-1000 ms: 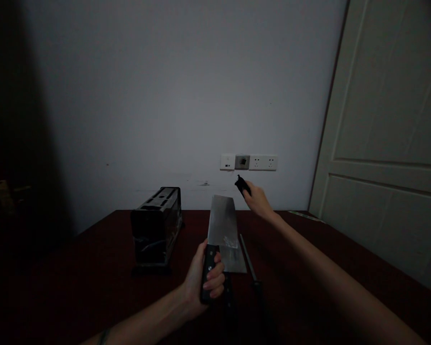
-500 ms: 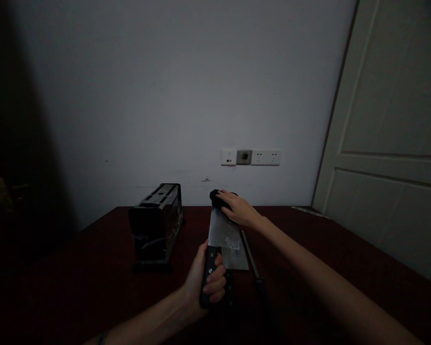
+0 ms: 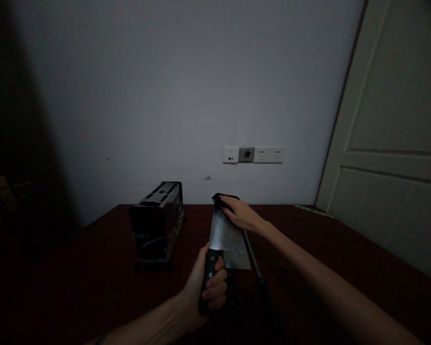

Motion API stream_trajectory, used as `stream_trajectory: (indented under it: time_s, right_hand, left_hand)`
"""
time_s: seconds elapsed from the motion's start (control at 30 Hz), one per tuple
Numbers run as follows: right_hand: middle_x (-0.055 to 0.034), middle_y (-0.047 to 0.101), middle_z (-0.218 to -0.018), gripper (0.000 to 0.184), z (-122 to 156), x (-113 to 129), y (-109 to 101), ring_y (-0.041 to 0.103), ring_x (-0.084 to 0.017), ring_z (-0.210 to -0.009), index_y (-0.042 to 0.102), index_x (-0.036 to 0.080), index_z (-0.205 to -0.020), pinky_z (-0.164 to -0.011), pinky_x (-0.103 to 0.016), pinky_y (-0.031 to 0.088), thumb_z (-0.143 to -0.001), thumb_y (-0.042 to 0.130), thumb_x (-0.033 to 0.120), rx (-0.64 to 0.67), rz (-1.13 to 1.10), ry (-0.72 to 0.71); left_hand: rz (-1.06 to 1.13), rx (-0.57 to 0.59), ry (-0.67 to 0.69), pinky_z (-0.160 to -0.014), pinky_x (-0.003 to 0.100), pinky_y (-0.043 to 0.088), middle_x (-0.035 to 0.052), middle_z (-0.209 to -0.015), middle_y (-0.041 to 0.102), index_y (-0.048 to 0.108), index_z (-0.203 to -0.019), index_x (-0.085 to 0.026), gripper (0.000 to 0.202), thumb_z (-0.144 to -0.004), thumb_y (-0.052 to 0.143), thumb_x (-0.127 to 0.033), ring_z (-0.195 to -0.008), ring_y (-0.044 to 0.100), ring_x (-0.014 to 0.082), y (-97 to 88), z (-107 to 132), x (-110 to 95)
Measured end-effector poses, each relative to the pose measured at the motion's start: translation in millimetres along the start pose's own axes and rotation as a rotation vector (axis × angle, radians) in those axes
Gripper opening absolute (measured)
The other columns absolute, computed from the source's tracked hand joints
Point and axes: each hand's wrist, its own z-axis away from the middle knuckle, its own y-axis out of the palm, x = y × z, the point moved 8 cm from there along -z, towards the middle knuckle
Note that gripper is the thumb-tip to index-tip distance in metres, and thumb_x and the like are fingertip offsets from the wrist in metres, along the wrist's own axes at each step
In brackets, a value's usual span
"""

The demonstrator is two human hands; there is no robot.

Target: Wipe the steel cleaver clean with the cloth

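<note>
Nearest the camera, the left hand [image 3: 209, 286] is closed tight around the black handle of a cleaver [image 3: 225, 236], thumb on the left side and fingers curled over the right. The broad steel blade runs away from that hand, its flat face turned up. Just right of the left hand and alongside the blade, a thin sharpening rod [image 3: 253, 258] lies on the dark red table [image 3: 93, 282], its dark handle toward the person; whether it touches the blade cannot be told. Beyond the left hand, at the far end of the blade, the right hand [image 3: 241, 214] has its fingers bent over a dark cloth [image 3: 221, 199] and presses it onto the steel, the arm reaching in from the lower right. To the left of both hands and apart from them, a black slotted box [image 3: 158, 223] stands on the table. Farther off, past the right hand, a white socket strip [image 3: 253, 155] sits on the pale wall [image 3: 165, 96], and a pale panelled door [image 3: 398, 143] fills the space well to that hand's right.
</note>
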Motion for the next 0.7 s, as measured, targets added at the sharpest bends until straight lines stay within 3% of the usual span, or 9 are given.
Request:
stream_trajectory:
  time_s: [0.17, 0.43, 0.7]
  right_hand:
    - [-0.0139, 0.049, -0.128, 0.043, 11, 5, 4, 0.043, -0.021, -0.12, 0.047, 0.01, -0.125, -0.103, -0.039, 0.032, -0.085, 0.04, 0.024, 0.012, -0.037, 0.012]
    - [-0.0119, 0.049, -0.129, 0.043, 38, 38, 15, 0.043, -0.021, -0.12, 0.045, 0.017, -0.126, -0.101, -0.044, 0.034, -0.084, 0.043, 0.021, 0.011, -0.2, -0.018]
    - [-0.0126, 0.047, -0.13, 0.045, 65, 80, 19, 0.04, -0.019, -0.122, 0.041, 0.014, -0.129, -0.103, -0.04, 0.032, -0.085, 0.04, 0.019, 0.122, -0.334, -0.013]
  left_hand:
    - [0.014, -0.05, -0.018, -0.023, 0.017, 0.021, -0.006, -0.032, 0.029, 0.048, -0.056, -0.017, 0.062, -0.085, 0.011, -0.058, -0.024, 0.009, 0.0048, -4.1, 0, 3]
    - [0.003, -0.087, 0.044, -0.025, 0.015, 0.022, -0.0072, -0.034, 0.029, 0.048, -0.057, -0.016, 0.057, -0.085, 0.02, -0.057, -0.025, 0.008, 0.0031, -12.3, 0, -6]
    - [0.029, -0.235, 0.048, -0.024, 0.015, 0.017, -0.0066, -0.032, 0.026, 0.047, -0.054, -0.016, 0.067, -0.086, 0.004, -0.056, -0.025, 0.007, 0.0031, -28.4, -1, -10]
